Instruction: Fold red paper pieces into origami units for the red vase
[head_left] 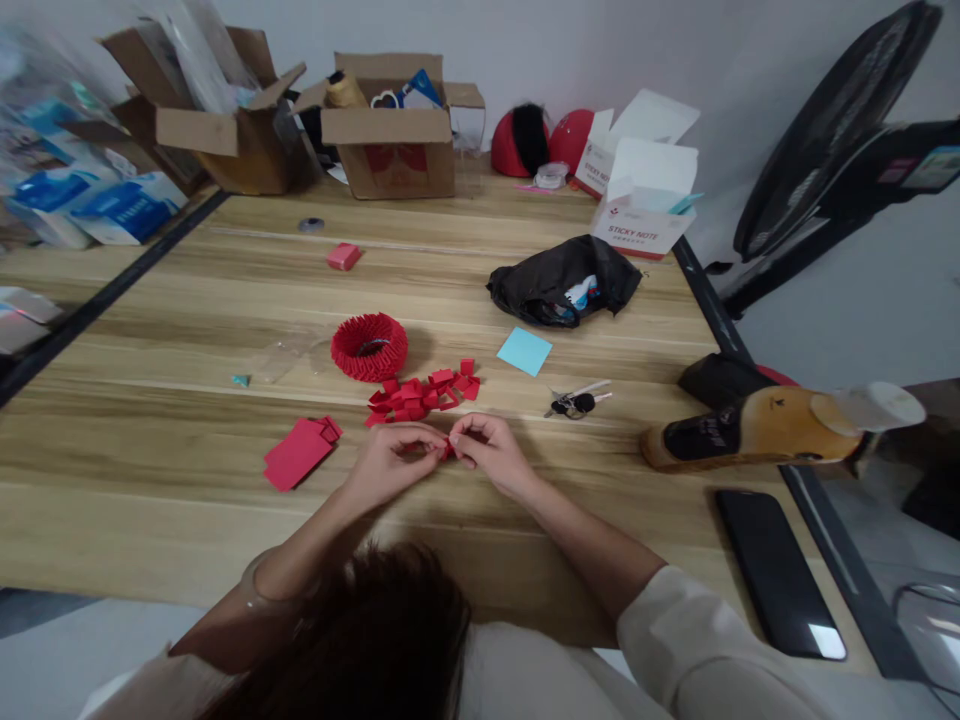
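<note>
Between my fingertips is a small folded piece of red paper [449,449], mostly hidden by the fingers. My left hand [397,460] pinches it from the left, and my right hand [487,450] pinches it from the right. Just beyond the hands lies a loose pile of small folded red paper pieces [412,398]. Behind that pile stands a round red bowl shape [369,347], built from many folded paper pieces. Left of my left hand, flat red paper sheets [300,453] lie in a stack.
A blue paper square [525,351], keys [574,403] and a black bag [562,282] lie to the right. A drink bottle [765,425] and a phone [780,570] are at the right edge. Cardboard boxes [397,150] and a sticky note box [645,220] stand at the back.
</note>
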